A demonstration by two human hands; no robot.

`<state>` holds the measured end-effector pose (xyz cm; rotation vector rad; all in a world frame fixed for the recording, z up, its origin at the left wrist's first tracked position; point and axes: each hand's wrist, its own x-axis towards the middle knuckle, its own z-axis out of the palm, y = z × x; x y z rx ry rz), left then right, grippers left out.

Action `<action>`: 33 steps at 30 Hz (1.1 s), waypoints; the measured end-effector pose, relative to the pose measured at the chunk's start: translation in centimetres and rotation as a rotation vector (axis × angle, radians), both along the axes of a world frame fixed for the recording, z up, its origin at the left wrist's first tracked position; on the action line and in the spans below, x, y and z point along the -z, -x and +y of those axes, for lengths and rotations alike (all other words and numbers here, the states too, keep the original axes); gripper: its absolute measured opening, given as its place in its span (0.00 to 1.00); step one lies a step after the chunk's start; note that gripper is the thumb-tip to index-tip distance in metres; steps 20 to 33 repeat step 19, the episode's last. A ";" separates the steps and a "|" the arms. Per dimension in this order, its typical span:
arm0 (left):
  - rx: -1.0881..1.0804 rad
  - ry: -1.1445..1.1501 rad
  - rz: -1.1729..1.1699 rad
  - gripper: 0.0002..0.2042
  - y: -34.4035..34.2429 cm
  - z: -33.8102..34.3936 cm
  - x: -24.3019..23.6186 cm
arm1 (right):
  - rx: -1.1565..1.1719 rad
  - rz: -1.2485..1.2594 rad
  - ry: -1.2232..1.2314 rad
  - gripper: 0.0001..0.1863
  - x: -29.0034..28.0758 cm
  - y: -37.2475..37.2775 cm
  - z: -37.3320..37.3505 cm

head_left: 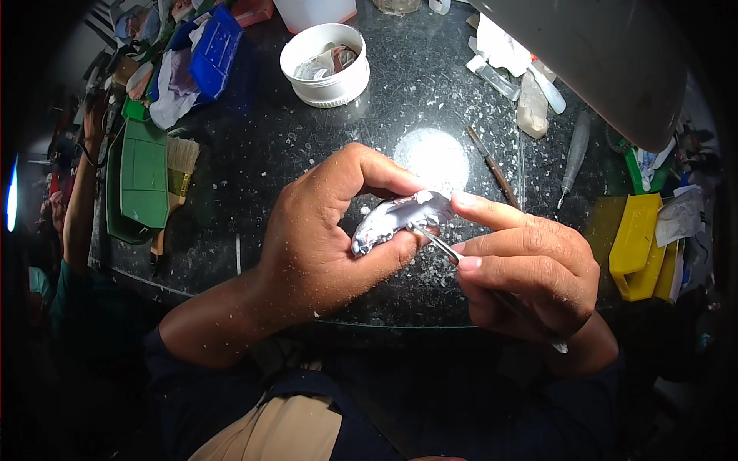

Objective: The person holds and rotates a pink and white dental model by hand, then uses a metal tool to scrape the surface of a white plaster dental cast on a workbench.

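My left hand point(307, 230) is closed around a curved pale piece point(403, 219) with dark and pinkish patches along its edge, plaster-like in look. Its thumb and index finger grip it from the near and far sides. In my right hand point(530, 269) a slim metal carving tool point(438, 244) is pinched, its tip touching the near edge of the piece. The right index fingertip rests at the piece's right end. The rear end of the tool comes out below the palm. White crumbs cling to both hands.
White chips lie over the dark tabletop point(254, 138). Around stand a white tub point(327, 91), green bin point(138, 180), blue bin point(217, 54) and yellow bin point(634, 253). A brush point(181, 169), wooden-handled tool point(496, 169), grey handpiece point(575, 157) and lamp shade point(607, 61) surround the hands. Another person's arm point(81, 200) is at left.
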<state>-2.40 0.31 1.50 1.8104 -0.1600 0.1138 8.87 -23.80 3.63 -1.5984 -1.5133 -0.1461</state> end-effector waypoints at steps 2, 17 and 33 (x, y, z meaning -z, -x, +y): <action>0.000 -0.009 -0.002 0.20 0.0 0.0 0.1 | 0.007 -0.003 -0.001 0.08 0.0 0.0 0.0; -0.015 -0.057 -0.034 0.20 0.0 0.0 0.2 | -0.014 0.015 0.024 0.11 0.2 -0.2 -0.5; -0.004 -0.036 0.010 0.21 0.1 0.1 0.0 | -0.106 0.129 -0.008 0.17 0.6 -0.5 -0.9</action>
